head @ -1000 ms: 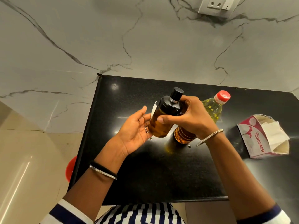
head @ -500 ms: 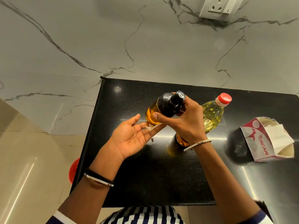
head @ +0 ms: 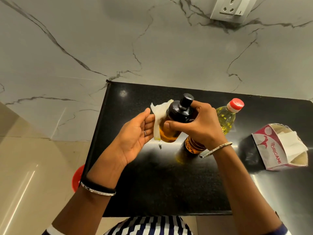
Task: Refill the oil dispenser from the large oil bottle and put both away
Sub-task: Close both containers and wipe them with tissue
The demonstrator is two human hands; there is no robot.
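My right hand (head: pixel 198 124) grips the oil dispenser (head: pixel 176 119), a glass bottle of amber oil with a black pump cap, and holds it tilted above the black counter (head: pixel 152 184). My left hand (head: pixel 135 134) presses a white tissue (head: pixel 159 114) against the dispenser's left side with nearly straight fingers. The large oil bottle (head: pixel 227 116), clear plastic with yellow oil and a red cap, stands on the counter behind my right hand, its lower part hidden by that hand.
An open tissue pack (head: pixel 277 150) printed ORIGAMI lies on the counter at the right. A white marble wall with a socket (head: pixel 232 9) rises behind. The counter's left edge drops to a beige floor, where a red object (head: pixel 77 177) peeks out.
The left hand has risen and now presses the tissue higher along the dispenser's side. The right hand has turned the dispenser a little more upright.
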